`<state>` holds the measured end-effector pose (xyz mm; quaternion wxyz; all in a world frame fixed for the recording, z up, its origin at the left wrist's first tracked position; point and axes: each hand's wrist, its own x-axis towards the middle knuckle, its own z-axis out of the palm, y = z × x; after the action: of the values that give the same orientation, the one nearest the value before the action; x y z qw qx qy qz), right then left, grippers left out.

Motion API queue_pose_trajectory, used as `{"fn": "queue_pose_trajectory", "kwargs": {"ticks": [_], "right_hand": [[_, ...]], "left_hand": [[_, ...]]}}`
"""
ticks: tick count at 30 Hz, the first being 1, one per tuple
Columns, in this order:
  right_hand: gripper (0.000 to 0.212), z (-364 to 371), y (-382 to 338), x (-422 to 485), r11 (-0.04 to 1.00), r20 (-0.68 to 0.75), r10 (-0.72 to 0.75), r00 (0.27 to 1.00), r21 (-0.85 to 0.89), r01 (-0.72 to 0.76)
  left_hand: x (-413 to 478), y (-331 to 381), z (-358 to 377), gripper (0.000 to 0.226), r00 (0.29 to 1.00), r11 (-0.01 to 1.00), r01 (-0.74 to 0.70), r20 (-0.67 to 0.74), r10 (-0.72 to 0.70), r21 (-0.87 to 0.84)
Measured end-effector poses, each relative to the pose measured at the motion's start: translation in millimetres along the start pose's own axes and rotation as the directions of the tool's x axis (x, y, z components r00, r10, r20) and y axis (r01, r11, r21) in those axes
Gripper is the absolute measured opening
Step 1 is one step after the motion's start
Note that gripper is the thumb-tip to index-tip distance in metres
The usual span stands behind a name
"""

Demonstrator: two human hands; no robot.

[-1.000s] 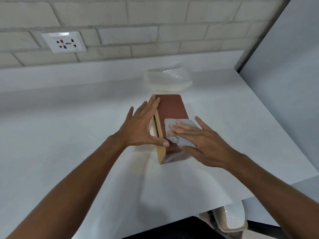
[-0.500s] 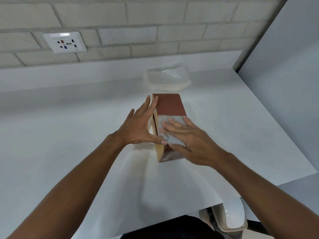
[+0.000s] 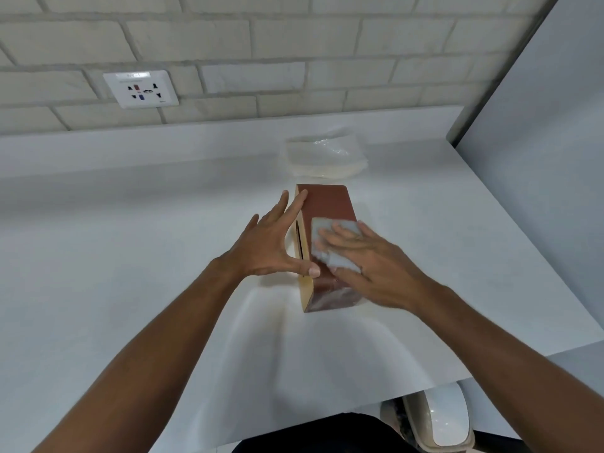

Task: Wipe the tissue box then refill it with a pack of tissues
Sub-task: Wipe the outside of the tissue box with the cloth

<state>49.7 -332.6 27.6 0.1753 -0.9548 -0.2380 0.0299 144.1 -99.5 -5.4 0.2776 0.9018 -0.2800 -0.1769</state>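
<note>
Pressing a grey cloth (image 3: 327,253) on the tissue box (image 3: 327,204) with flat fingers, the right hand (image 3: 376,266) wipes mid-worktop (image 3: 130,256); the left hand (image 3: 271,246) braces it, fingers spread. A hard stroke could skid the narrow box toward the pack of tissues (image 3: 325,156) near the back edge.

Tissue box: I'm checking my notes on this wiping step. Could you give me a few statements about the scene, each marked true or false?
1. The right hand presses a grey cloth on the brown top face of the tissue box. True.
2. The left hand lies with straight fingers against the box's slotted side. True.
3. The refill is inside the box. False: the pack of tissues lies on the counter behind it, apart.
4. The box's opening faces up. False: the slot faces left, toward the left hand.
</note>
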Motion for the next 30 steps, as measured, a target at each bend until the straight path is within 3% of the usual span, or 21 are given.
{"fn": "queue_pose_trajectory", "kwargs": {"ticks": [2, 5, 7, 10, 11, 15, 20, 25, 28, 30], "right_hand": [[0.055, 8, 2, -14, 0.994, 0.001, -0.103, 0.995, -0.028, 0.103], [0.052, 2, 17, -20, 0.999, -0.085, 0.045, 0.995, -0.004, -0.046], [0.054, 5, 7, -20, 0.999, -0.120, 0.033, 0.992, -0.020, -0.035], [0.051, 25, -10, -34, 0.972, -0.102, -0.219, 0.970, -0.109, 0.208], [0.050, 26, -7, -38, 0.970, -0.120, -0.230, 0.966, -0.109, 0.217], [0.049, 17, 10, -36, 0.999, -0.280, -0.031, 0.960, -0.030, 0.023], [0.049, 33, -13, -43, 0.963, -0.206, -0.261, 0.943, -0.126, 0.239], [0.043, 33, 5, -49, 0.998, -0.436, -0.024, 0.900, 0.040, 0.046], [0.049, 43, -8, -52, 0.980, -0.322, -0.198, 0.926, -0.071, 0.185], [0.049, 42, -1, -53, 0.973, -0.303, -0.229, 0.925, -0.067, 0.219]], "left_hand": [[-2, 0, 0, 0.121, 1.000, 1.000, 0.008, -0.008, -0.008, -0.015], [-3, 5, 4, 0.092, 0.998, 0.998, 0.040, -0.052, -0.042, -0.049], [-3, 7, 11, 0.084, 0.994, 0.996, 0.061, -0.088, -0.067, -0.066], [2, 5, 18, 0.081, 0.992, 0.995, 0.054, -0.112, -0.063, -0.085], [2, 4, 18, 0.081, 0.992, 0.994, 0.052, -0.109, -0.063, -0.095], [2, 3, 20, 0.079, 0.991, 0.993, 0.053, -0.120, -0.066, -0.109], [4, 1, 20, 0.082, 0.988, 0.995, 0.046, -0.143, -0.058, -0.087], [4, 2, 21, 0.080, 0.987, 0.993, 0.037, -0.151, -0.053, -0.110], [4, 1, 22, 0.078, 0.986, 0.993, 0.025, -0.161, -0.042, -0.112], [4, 1, 21, 0.078, 0.986, 0.994, 0.019, -0.160, -0.036, -0.109]]}}
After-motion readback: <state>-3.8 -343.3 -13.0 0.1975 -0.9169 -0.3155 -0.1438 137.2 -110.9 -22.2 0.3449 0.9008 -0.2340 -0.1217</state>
